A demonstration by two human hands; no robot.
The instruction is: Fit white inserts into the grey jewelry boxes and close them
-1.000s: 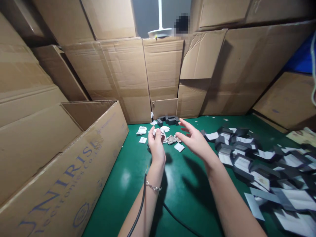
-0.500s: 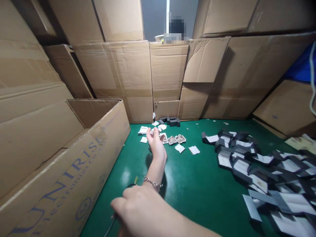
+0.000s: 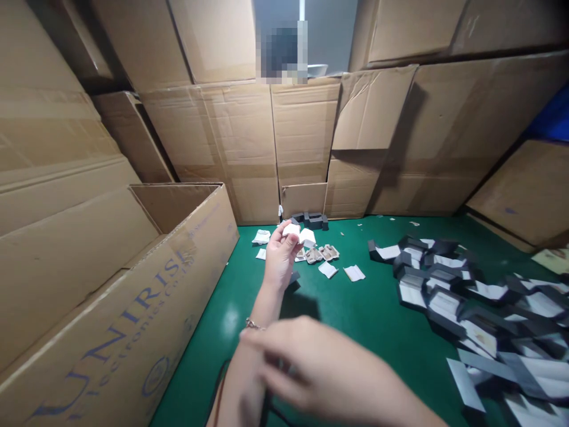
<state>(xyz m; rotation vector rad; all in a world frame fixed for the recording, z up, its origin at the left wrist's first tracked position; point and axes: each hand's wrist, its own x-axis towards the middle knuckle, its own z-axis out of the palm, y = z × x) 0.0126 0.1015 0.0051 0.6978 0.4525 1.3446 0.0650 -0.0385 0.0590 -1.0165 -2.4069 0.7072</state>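
Observation:
My left hand [image 3: 280, 256] is raised over the green table [image 3: 355, 320], fingers pinched on a small white piece [image 3: 292, 229]; a bracelet [image 3: 252, 324] sits on its wrist. My right hand [image 3: 311, 370] is close to the camera and blurred, crossing over my left forearm near a black cable [image 3: 221, 373]; its fingers curl, and what they hold is unclear. Small white pieces [image 3: 329, 270] and beige trays [image 3: 320, 254] lie just beyond the left hand. Dark small boxes [image 3: 311, 220] stand by the cardboard wall.
A large open cardboard box [image 3: 133, 284] with blue lettering stands at the left. Stacked cardboard boxes [image 3: 306, 136] wall in the back and sides. A heap of flat dark-and-white folded cartons [image 3: 471, 296] covers the table's right side.
My left hand has lifted a white piece up from the pile. My right hand pulled back from the pile toward my left forearm and now sits close to the camera.

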